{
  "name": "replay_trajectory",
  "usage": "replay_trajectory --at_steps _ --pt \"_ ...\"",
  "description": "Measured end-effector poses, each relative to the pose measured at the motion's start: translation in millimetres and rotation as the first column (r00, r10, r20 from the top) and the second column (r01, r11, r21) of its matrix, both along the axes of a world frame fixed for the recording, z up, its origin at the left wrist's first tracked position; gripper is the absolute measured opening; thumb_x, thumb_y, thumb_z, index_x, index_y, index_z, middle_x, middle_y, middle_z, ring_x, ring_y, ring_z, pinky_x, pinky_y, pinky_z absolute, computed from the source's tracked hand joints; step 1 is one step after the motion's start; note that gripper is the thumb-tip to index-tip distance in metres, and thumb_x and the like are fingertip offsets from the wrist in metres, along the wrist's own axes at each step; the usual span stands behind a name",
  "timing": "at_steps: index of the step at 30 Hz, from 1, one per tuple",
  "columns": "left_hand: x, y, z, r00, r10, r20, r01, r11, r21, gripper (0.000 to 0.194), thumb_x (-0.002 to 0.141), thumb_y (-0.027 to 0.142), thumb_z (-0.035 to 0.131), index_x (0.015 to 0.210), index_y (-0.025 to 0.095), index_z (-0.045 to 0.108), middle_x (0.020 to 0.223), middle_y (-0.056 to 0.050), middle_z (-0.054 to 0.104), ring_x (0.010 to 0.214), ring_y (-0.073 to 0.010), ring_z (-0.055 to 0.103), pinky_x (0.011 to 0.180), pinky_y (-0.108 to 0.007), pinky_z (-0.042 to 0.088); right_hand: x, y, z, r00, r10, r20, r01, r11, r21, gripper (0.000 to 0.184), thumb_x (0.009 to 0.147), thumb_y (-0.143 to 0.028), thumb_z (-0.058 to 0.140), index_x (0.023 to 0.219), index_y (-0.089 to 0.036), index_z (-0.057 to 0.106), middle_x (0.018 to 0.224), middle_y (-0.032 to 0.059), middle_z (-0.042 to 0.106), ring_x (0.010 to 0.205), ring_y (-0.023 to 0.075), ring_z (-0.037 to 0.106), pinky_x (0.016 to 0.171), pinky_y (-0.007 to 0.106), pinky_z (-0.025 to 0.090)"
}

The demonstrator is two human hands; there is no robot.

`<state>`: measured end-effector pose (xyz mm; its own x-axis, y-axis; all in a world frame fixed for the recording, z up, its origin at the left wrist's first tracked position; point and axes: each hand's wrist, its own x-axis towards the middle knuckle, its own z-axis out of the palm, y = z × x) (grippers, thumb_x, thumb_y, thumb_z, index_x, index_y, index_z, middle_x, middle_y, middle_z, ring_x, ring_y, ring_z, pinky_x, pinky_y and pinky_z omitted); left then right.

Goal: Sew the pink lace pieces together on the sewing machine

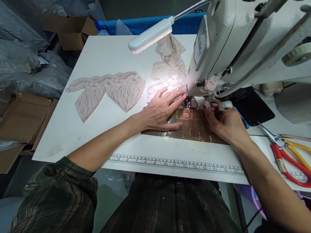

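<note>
My left hand [163,110] lies flat with fingers outstretched, its fingertips on brightly lit pale lace [164,86] just left of the presser foot [192,102]. Its thumb rests on the brown, worn bed plate [193,126] of the sewing machine [219,38]. To the right of the needle area, my right hand [224,122] is closed, thumb and fingers drawn together close to the foot. What they pinch is hidden. More crumpled lace [170,51] spreads behind my left hand, under the lamp. A cut lace piece [125,89] lies farther left on the white table [109,52].
A white lamp [151,34] on a bendable neck hangs over the lace. Red and yellow handled scissors [282,148] and a black phone [252,104] lie at the right. A ruler strip [167,164] runs along the front edge. Cardboard boxes [22,117] and plastic wrap stand left.
</note>
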<state>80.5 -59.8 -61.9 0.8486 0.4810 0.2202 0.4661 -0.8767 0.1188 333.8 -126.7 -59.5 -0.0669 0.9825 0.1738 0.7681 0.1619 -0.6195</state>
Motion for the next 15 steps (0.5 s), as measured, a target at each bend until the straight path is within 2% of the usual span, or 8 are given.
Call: replay_trajectory --at_steps 3,5,7,11,13,15 --pt "0.5 1.7 -0.7 0.999 0.021 -0.033 -0.022 0.999 -0.027 0.079 0.098 0.062 0.047 0.154 0.007 0.036 0.153 -0.026 0.047 0.145 -0.0394 0.045 0.121 -0.063 0.027 -1.3 1.9 1.1 0.992 -0.078 -0.099 0.075 0.997 -0.036 0.032 0.091 -0.052 0.056 0.087 -0.021 0.065 0.076 0.0066 0.061 0.074 0.0218 0.059 0.065 0.036 0.049" --pt "1.5 -0.4 0.7 0.997 0.043 -0.064 -0.046 0.998 -0.044 0.077 0.100 0.061 0.043 0.154 0.007 0.037 0.156 -0.025 0.045 0.148 -0.0395 0.041 0.122 -0.063 0.026 -2.9 4.3 3.6 0.965 -0.143 -0.221 0.123 0.987 -0.102 0.029 0.087 -0.049 0.061 0.092 -0.020 0.065 0.077 0.0065 0.063 0.074 0.0210 0.059 0.065 0.035 0.049" --pt "3.2 -7.6 3.5 0.990 0.098 -0.099 -0.103 0.993 -0.048 0.075 0.102 0.061 0.041 0.153 0.007 0.039 0.158 -0.025 0.043 0.149 -0.0398 0.039 0.122 -0.063 0.026 -2.9 7.7 7.4 0.906 -0.212 -0.367 0.148 0.970 -0.196 0.027 0.084 -0.045 0.065 0.092 -0.019 0.064 0.080 0.0077 0.065 0.076 0.0204 0.060 0.067 0.035 0.051" --pt "8.8 -30.3 14.3 0.934 0.303 -0.188 -0.309 0.951 -0.003 0.076 0.103 0.064 0.037 0.152 0.006 0.040 0.162 -0.025 0.037 0.148 -0.0438 0.037 0.116 -0.063 0.033 2.7 17.9 16.1 0.758 -0.303 -0.578 0.122 0.936 -0.330 0.020 0.081 -0.035 0.072 0.088 -0.020 0.062 0.082 0.0055 0.066 0.078 0.0162 0.062 0.076 0.034 0.055" --pt "12.9 -33.6 22.4 0.906 0.350 -0.237 -0.348 0.936 0.050 0.067 0.105 0.058 0.037 0.146 0.006 0.048 0.160 -0.025 0.040 0.141 -0.0430 0.044 0.111 -0.059 0.038 4.6 25.9 20.7 0.711 -0.317 -0.627 0.106 0.930 -0.351 0.017 0.080 -0.032 0.074 0.082 -0.020 0.062 0.073 0.0017 0.061 0.071 0.0135 0.060 0.075 0.032 0.056" --pt "16.9 -24.0 30.4 0.915 0.289 -0.283 -0.275 0.957 0.087 0.047 0.108 0.038 0.035 0.132 0.007 0.059 0.148 -0.023 0.053 0.129 -0.0362 0.054 0.105 -0.051 0.042 2.6 36.1 26.1 0.656 -0.327 -0.680 0.095 0.930 -0.356 0.017 0.079 -0.029 0.075 0.077 -0.021 0.060 0.066 -0.0003 0.056 0.066 0.0125 0.057 0.070 0.030 0.056"
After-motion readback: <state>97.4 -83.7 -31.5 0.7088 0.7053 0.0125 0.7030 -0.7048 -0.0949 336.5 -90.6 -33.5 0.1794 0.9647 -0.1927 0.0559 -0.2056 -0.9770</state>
